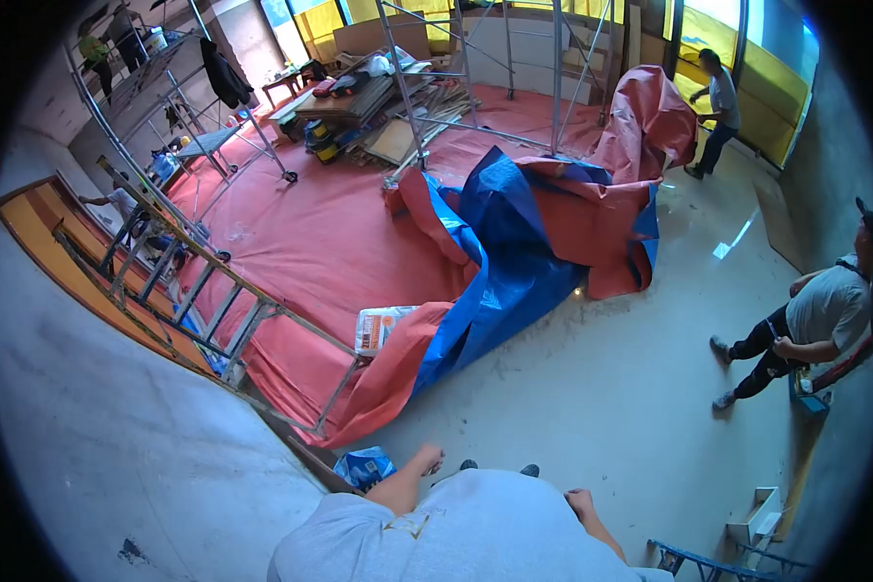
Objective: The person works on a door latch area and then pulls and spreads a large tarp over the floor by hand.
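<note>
My left hand (429,458) hangs in front of my body, fingers curled in, with nothing visible in it. It is nearest to a blue and white bag (366,468) on the floor by the wall. My right hand (580,501) hangs at my other side, loosely closed, and I see nothing in it. Neither hand touches anything I can make out. Ahead lies a large crumpled tarp, blue (500,247) on one face and red (592,233) on the other. A white and orange bag (382,328) rests at its near edge.
A ladder (223,310) leans along the left. Scaffolds (466,73) stand beyond, near stacked boards (364,102). One person (720,107) holds raised red sheeting; another person (824,315) stands at right. A blue ladder (689,561) shows at bottom right.
</note>
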Demonstrator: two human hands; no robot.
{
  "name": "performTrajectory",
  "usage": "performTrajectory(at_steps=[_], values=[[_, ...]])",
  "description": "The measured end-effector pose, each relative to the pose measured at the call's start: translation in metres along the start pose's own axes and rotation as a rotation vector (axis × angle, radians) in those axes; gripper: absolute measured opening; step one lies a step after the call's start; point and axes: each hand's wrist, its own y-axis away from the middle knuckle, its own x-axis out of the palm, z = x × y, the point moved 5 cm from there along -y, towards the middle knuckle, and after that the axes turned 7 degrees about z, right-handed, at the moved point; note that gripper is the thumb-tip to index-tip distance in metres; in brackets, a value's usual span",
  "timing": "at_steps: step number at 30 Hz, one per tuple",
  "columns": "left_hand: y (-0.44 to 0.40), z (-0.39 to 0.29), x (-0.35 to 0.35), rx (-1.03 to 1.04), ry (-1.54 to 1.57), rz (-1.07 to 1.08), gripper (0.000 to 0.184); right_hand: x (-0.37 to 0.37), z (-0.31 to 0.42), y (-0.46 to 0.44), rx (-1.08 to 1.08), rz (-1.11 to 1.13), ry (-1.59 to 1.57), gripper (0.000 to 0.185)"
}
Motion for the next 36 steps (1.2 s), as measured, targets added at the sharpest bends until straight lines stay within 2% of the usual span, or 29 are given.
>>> performTrajectory(at_steps=[3, 8, 10, 14, 16, 19, 21, 25, 31, 33, 36], values=[[-0.009, 0.040, -0.038, -0.053, -0.243, -0.080, 0.019, -0.004, 0.025, 0.019, 0.014, -0.013, 0.018, 0.023], [0.015, 0.051, -0.047, -0.025, -0.238, -0.184, 0.022, 0.003, 0.004, -0.019, -0.012, 0.015, 0.073, 0.024], [0.012, 0.051, -0.046, -0.006, -0.246, -0.194, 0.023, 0.002, 0.006, -0.011, 0.045, -0.020, 0.050, 0.025], [0.008, 0.034, -0.030, 0.071, -0.314, -0.146, 0.020, 0.003, 0.019, -0.012, 0.097, -0.004, 0.024, 0.026], [0.007, 0.015, -0.016, 0.120, -0.354, -0.109, 0.019, 0.008, -0.011, -0.051, -0.043, 0.127, 0.224, 0.027], [0.003, -0.001, 0.000, 0.122, -0.323, -0.021, 0.022, 0.002, -0.005, -0.040, 0.099, 0.074, -0.056, 0.028], [-0.009, -0.005, 0.002, 0.158, -0.381, -0.011, 0.022, -0.001, 0.003, -0.035, 0.120, 0.065, -0.080, 0.028], [-0.017, -0.017, 0.004, 0.224, -0.534, -0.030, 0.020, -0.007, 0.007, -0.035, 0.104, 0.040, -0.116, 0.026], [0.036, -0.051, 0.017, 0.212, -0.823, 0.005, 0.020, -0.008, -0.008, -0.028, 0.125, -0.002, -0.056, 0.023], [0.028, -0.050, 0.015, 0.209, -0.823, 0.015, 0.020, -0.012, -0.003, -0.011, 0.088, -0.059, 0.128, 0.028], [0.019, -0.048, 0.014, 0.204, -0.853, 0.025, 0.019, -0.009, -0.015, -0.004, 0.183, -0.076, 0.038, 0.034]])
